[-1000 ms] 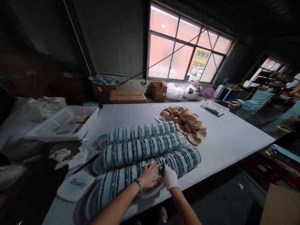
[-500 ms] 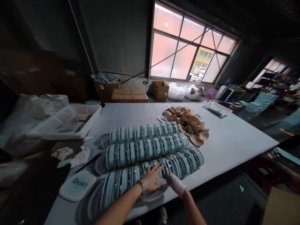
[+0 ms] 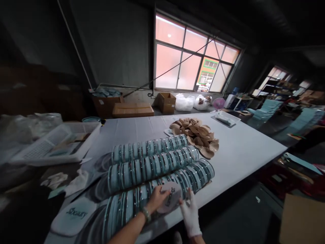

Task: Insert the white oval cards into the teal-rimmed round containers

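Bare left hand, fingers closed on round white printed disc, lifted just above nearest row of teal-rimmed round cases on white-covered counter. White-gloved right hand touching disc's right edge, fingers narrow. White perforated plastic basket at left, contents unclear. Tan puffs heaped behind rows.

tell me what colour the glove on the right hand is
White; the right hand wears it, seen in the head view.
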The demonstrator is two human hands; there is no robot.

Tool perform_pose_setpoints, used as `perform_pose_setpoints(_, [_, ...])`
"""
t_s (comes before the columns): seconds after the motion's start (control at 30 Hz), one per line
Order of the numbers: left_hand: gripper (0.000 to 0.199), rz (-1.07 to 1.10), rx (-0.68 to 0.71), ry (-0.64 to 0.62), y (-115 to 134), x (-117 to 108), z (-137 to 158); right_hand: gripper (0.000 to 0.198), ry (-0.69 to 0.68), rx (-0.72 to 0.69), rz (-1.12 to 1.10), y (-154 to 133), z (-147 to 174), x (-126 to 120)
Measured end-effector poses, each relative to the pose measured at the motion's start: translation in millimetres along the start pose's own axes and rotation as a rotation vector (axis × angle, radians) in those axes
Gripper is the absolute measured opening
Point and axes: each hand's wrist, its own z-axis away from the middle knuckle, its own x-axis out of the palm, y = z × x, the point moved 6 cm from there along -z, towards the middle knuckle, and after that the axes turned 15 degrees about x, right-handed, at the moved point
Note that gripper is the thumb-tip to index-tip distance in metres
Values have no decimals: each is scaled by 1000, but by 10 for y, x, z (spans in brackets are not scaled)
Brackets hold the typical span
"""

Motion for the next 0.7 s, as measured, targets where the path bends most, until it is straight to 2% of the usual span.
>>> perform_pose_setpoints(0.07, [68, 154, -51, 101, -17, 96, 174, 98, -13, -11, -25, 132, 191, 74])
perform_pose_setpoints(0.13, [76, 320, -94, 183, -3, 196, 351, 82, 4, -76, -2, 154, 329, 98])
perform_pose_setpoints(0.23, [72, 670, -203, 286, 29, 320, 543, 57, 15, -239, 115, 11, 432, 69])
perform_pose_setpoints(0.33, [61, 948, -303, 349, 49, 383, 635, 53, 21, -317, 203, -127, 441, 25])
perform_pose_setpoints(0.6, [19, 1056, -459, 553, -31, 390, 867, 56, -34, -140, 227, -133, 427, 135])
perform_pose_setpoints(0.7, [11, 1059, -489, 647, 25, 370, 934, 59, -48, -101, 286, -203, 454, 167])
